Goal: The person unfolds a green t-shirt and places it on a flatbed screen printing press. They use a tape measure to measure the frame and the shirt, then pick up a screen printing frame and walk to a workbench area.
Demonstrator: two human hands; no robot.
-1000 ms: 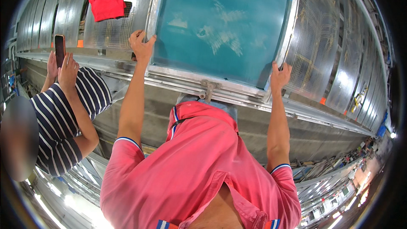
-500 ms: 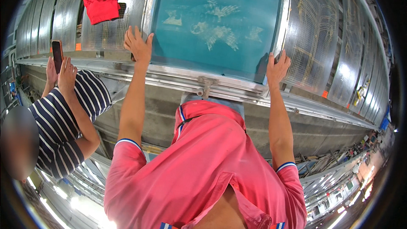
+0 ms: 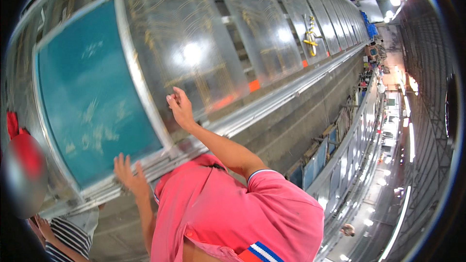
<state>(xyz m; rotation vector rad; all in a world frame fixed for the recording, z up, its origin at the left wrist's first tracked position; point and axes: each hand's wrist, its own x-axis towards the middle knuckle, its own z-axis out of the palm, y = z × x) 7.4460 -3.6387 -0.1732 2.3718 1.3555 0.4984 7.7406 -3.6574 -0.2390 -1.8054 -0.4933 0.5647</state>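
Framed teal screen (image 3: 92, 92) lies just beyond metal rail (image 3: 286, 92). Your left hand (image 3: 130, 175), fingers spread, grips nothing, over the rail; contact unclear. Your right hand (image 3: 181, 111), half-curled, empty, is beyond the rail.

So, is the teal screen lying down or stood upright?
Lying down: the teal screen and its metal frame stretch out alongside the glossy panels. Whether any edge is slightly raised, I cannot tell.
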